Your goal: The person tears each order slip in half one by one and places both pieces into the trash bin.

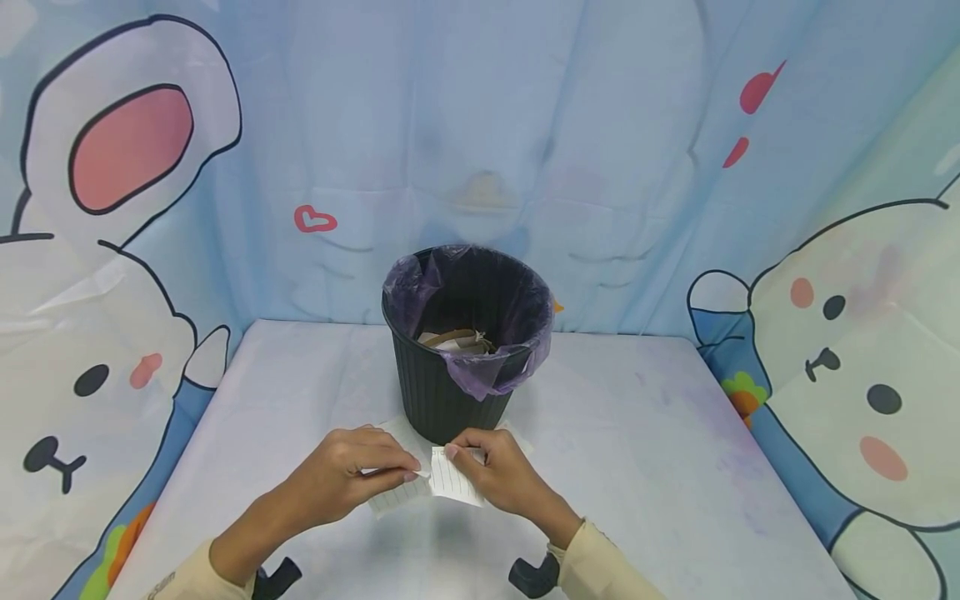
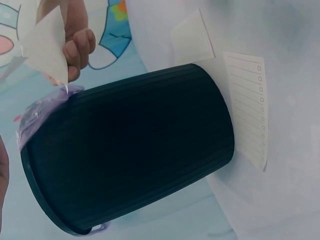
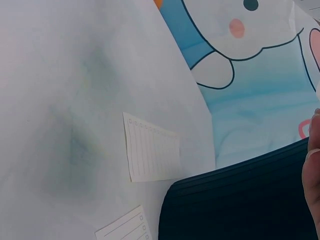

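Note:
In the head view, my right hand (image 1: 498, 473) pinches a small lined paper sheet (image 1: 452, 481) between thumb and fingers. Close to its left edge, my left hand (image 1: 348, 473) holds a white bit of paper (image 1: 423, 474) at its fingertips. Both hands are in front of a black ribbed trash bin (image 1: 442, 396) lined with a purple plastic bag (image 1: 487, 375). From the left wrist view, the right hand's sheet (image 2: 47, 47) looks creased and hangs at an angle. Only a sliver of the left hand (image 2: 3, 185) shows there.
Lined paper with small checkboxes (image 2: 248, 107) lies beside the bin's base, with another piece (image 2: 192, 40) near it. Inside the bin are paper and brownish scraps (image 1: 459, 340). A white-covered table (image 1: 637, 467) meets a cartoon-printed curtain (image 1: 480, 125) behind the bin.

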Tool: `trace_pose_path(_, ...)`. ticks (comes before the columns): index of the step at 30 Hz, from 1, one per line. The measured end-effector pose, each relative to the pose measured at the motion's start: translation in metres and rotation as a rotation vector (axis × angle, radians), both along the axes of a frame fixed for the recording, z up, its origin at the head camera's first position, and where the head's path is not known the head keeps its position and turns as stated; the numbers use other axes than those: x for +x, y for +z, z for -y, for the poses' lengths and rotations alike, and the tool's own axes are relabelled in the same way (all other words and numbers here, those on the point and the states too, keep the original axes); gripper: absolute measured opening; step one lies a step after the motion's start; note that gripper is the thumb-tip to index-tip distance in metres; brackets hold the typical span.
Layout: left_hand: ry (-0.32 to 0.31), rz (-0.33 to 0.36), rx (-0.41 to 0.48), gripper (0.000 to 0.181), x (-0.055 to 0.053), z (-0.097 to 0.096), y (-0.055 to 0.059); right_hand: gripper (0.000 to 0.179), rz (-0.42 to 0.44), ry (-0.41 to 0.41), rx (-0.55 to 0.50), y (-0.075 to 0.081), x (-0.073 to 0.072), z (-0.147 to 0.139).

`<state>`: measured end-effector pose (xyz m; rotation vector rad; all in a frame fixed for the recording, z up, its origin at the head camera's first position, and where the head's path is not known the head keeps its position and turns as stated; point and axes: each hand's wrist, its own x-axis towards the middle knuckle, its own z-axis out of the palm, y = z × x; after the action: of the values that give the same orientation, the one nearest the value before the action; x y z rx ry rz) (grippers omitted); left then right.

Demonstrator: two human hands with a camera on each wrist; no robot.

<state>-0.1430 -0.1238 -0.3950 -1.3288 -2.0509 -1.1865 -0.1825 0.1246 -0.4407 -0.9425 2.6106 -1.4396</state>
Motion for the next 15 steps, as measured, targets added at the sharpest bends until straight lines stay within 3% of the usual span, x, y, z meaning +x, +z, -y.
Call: trace_pose_path(15,0.001,-0.022,-0.012,0.023,0.0009,-0.0008,0.0035,0.012,-0.019,-0.017,0.006,-0.0022,-0.0014,-0.0021)
